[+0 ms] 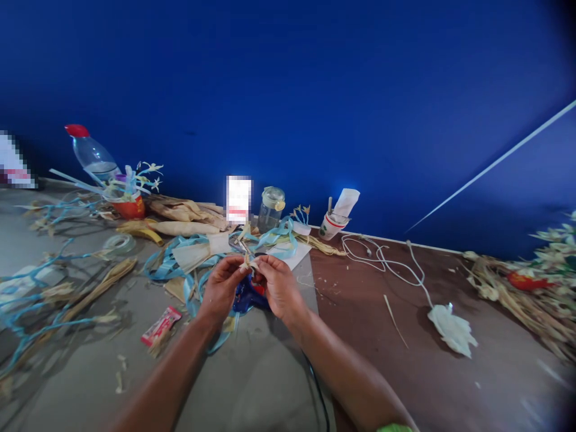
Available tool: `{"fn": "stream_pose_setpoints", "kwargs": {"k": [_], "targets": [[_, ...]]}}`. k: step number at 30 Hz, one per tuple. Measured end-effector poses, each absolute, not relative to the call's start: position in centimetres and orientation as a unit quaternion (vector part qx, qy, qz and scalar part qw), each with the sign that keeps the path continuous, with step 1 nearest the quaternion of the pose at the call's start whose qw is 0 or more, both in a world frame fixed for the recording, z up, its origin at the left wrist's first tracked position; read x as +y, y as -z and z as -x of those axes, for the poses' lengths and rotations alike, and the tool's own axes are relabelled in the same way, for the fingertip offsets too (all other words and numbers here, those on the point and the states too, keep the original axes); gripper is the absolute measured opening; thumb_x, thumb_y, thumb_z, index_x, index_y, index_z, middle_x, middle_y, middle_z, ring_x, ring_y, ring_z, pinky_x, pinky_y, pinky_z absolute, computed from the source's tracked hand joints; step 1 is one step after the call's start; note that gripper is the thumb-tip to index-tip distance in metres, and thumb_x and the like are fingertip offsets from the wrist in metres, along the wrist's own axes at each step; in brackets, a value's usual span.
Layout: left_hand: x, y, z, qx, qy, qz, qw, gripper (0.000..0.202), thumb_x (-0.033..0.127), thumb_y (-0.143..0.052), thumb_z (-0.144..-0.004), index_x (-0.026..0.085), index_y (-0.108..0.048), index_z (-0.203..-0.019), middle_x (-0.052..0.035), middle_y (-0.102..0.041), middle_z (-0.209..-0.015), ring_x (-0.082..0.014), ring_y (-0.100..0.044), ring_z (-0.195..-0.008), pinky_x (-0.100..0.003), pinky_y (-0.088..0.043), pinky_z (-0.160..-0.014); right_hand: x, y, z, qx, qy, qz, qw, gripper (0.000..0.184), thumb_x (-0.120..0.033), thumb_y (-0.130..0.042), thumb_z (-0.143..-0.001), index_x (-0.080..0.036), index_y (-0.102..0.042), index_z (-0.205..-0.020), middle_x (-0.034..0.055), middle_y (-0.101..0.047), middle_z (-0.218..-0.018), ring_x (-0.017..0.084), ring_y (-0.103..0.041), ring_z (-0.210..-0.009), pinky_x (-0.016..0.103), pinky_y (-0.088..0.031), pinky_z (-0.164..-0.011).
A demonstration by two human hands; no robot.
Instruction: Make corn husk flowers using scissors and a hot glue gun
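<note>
My left hand (221, 287) and my right hand (279, 286) meet above the table, fingers pinched together on a small pale straw piece (247, 262) held between them. Under the hands lies a dark blue object with a red part (248, 296), partly hidden. Light blue ribbon strips (167, 268) and dried husk pieces (193, 253) lie just beyond my fingers.
A plastic bottle with a red cap (91, 152), a red cup of straw flowers (128, 204), a glass jar (271, 208), a paper cup (332, 225), a white cable (382, 258), a white husk leaf (453, 329), a red wrapper (160, 327) and a straw bundle (522, 288) lie around. A blue wall stands behind.
</note>
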State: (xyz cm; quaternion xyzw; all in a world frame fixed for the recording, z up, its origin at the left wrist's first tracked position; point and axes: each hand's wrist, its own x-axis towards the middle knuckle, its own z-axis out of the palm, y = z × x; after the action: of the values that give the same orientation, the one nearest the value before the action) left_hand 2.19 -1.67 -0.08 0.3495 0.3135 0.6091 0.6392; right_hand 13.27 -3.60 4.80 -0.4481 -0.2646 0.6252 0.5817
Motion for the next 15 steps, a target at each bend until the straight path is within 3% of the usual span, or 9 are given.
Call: {"fn": "stream_pose_setpoints", "kwargs": {"k": [6, 15], "targets": [[-1.9, -0.9, -2.1, 0.300, -0.579, -0.342, 0.677, 0.033, 0.026, -0.083, -0.058, 0.018, -0.068, -0.086, -0.0012, -0.068, -0.076, -0.0139, -0.063, -0.070, -0.027, -0.050, -0.070, -3.5, -5.0, -13.4, -0.254, -0.652, 0.424, 0.575, 0.016, -0.026, -0.072, -0.056, -0.017, -0.062, -0.064, -0.0055, -0.053, -0.052, 0.007, -0.042, -0.048, 0.019, -0.033, -0.048], [-1.5, -1.3, -1.2, 0.282, -0.554, -0.392, 0.678, 0.023, 0.029, -0.084, -0.057, 0.016, -0.069, -0.068, -0.0018, -0.066, -0.062, -0.0126, -0.059, -0.061, -0.026, -0.047, -0.064, -3.6, -5.8, -13.9, -0.336, -0.614, 0.436, 0.566, 0.008, -0.025, -0.066, -0.060, -0.018, -0.063, -0.060, -0.0043, -0.055, -0.050, 0.009, -0.044, -0.051, 0.022, -0.032, -0.051]]}}
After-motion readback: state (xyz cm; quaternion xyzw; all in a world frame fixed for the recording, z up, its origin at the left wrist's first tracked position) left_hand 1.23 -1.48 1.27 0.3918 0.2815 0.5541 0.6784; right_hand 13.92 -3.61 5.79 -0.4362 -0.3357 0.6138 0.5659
